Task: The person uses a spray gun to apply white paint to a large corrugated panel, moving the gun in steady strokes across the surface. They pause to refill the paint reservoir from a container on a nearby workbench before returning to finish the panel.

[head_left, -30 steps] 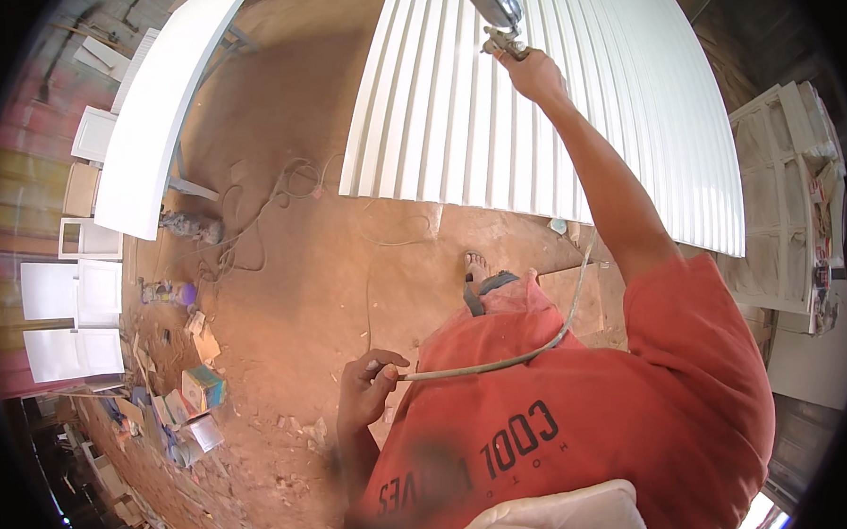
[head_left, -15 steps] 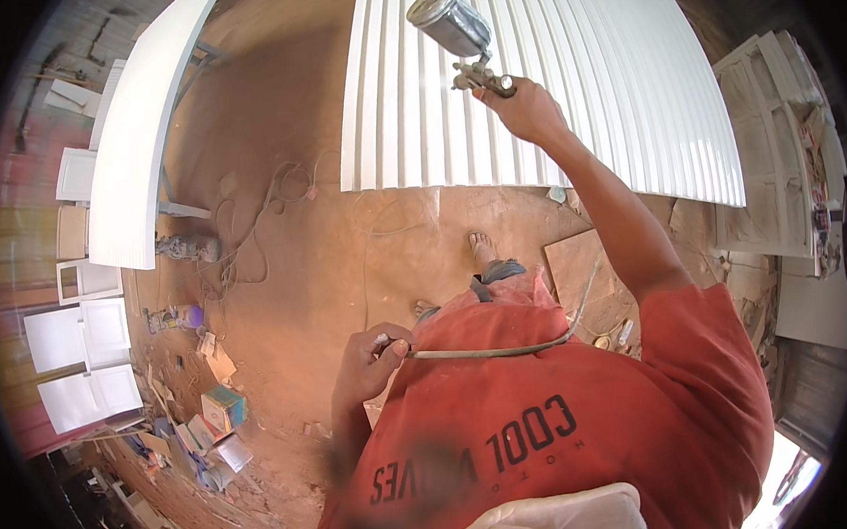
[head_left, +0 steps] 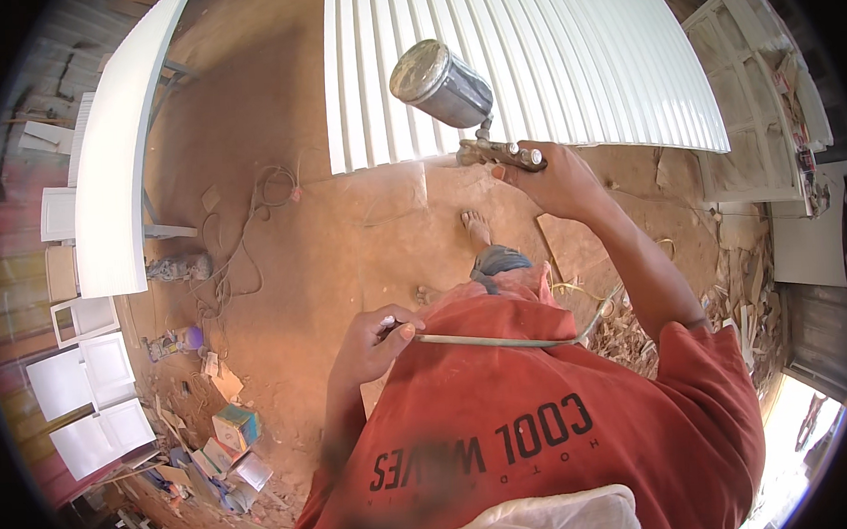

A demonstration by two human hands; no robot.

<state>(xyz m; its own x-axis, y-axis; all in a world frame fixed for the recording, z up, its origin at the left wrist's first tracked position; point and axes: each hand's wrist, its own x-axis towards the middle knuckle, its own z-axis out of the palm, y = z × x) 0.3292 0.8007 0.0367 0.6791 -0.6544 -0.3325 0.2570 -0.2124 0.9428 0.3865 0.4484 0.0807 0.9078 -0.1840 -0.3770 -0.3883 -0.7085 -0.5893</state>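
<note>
My right hand point(head_left: 560, 181) grips a spray gun point(head_left: 494, 154) with a round metal paint cup point(head_left: 442, 84) on top, tilted to the left. The gun is at the near edge of a white ribbed panel point(head_left: 528, 61), with the cup in front of its surface. My left hand point(head_left: 374, 344) is closed on a pale hose point(head_left: 493, 339), which runs across the front of my red shirt toward my right arm. Whether the hose joins the gun is hidden behind the arm.
Another long white panel point(head_left: 121, 155) stands on a support at the left. Loose cable point(head_left: 243, 239) lies on the brown floor. White cabinet doors point(head_left: 86, 378) lean at the left, near boxes and scraps point(head_left: 234, 427). A white panelled frame point(head_left: 742, 99) stands at the right.
My right hand and the spray gun have come back toward my body, from over the panel to its near edge. My left hand still holds the hose, slightly higher in view.
</note>
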